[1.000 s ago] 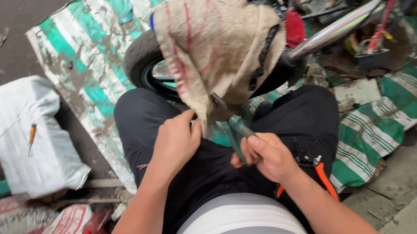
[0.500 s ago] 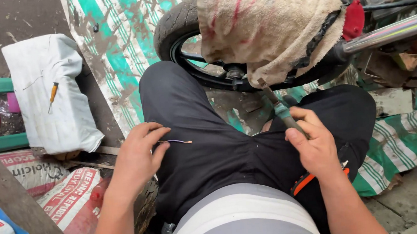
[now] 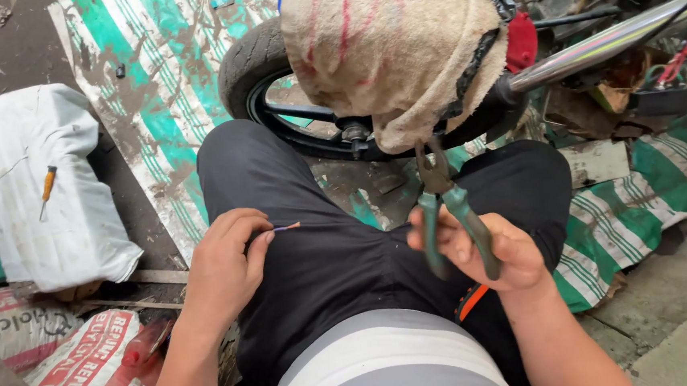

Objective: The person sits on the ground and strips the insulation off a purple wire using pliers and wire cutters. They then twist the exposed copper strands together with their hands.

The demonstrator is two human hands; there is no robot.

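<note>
At frame centre the right hand point(image 3: 484, 248) is clamped on green-handled pliers point(image 3: 449, 210) pointing at the sack-draped wheel point(image 3: 270, 69), while the left hand point(image 3: 224, 266) pinches a thin wire point(image 3: 285, 228) on the thigh, seemingly mid-preparation.

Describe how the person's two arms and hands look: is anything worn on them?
Both forearms are bare as far as the picture shows; no sleeves, gloves, watch or rings are visible. The left hand and the right hand are uncovered, and the fingers of the right hand look a little dirty. No markings or bands show on either wrist.
</note>
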